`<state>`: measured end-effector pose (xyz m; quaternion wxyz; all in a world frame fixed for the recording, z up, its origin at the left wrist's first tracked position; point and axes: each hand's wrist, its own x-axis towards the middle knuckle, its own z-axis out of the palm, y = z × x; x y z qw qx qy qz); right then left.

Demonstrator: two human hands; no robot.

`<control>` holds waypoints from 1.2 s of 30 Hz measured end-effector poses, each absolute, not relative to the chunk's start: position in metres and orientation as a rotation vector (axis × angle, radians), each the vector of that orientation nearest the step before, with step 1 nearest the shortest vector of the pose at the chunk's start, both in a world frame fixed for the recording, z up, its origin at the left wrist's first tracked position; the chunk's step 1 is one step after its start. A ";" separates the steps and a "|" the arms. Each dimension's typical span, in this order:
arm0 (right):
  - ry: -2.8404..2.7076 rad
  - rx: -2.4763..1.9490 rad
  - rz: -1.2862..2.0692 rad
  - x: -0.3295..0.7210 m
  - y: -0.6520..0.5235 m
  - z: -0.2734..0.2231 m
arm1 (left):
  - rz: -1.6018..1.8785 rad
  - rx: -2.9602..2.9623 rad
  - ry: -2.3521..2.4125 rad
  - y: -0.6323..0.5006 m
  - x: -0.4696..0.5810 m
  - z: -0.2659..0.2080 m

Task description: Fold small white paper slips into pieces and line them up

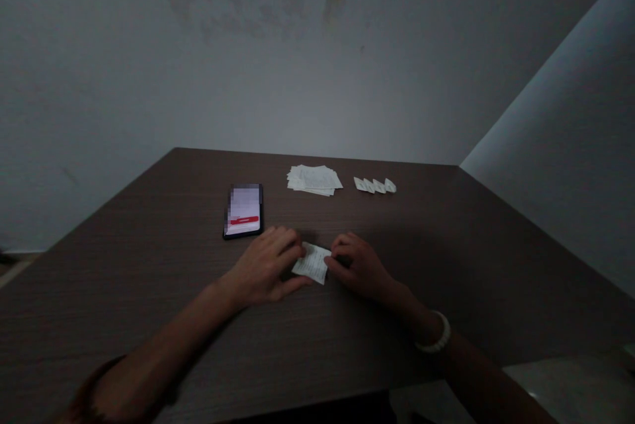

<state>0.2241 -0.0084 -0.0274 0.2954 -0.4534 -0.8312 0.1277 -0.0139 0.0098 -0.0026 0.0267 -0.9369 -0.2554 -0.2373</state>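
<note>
A small slip of printed paper [313, 264] lies on the table between my two hands. My left hand [272, 266] has its bent fingertips on the slip's left edge, with the thumb stretched along the lower left corner. At the right edge, my right hand [361, 266] pinches the slip, thumb in front and fingers curled. A pale beaded bracelet [440, 333] is on the right wrist. Whether the slip has a fold in it I cannot tell.
Beyond my left hand lies a phone [244, 211], its screen lit with a red bar. A loose stack of printed sheets [315, 179] sits near the back of the brown table [149, 212]. Several small folded papers [376, 186] lie in a row to its right. Walls stand behind and right.
</note>
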 end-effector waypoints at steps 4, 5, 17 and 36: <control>-2.164 -1.215 0.349 0.222 -0.009 -0.030 | -0.607 -2.902 -0.576 0.005 -0.012 -0.001; -2.157 -1.218 0.348 0.222 -0.009 -0.030 | -0.584 -2.911 -0.567 0.005 -0.011 -0.001; -1.983 -1.358 0.303 0.221 -0.014 -0.027 | -0.540 -3.008 -0.589 0.010 -0.012 -0.005; -2.364 -1.165 0.307 0.220 -0.020 -0.023 | -0.482 -3.208 -0.810 0.012 -0.012 -0.001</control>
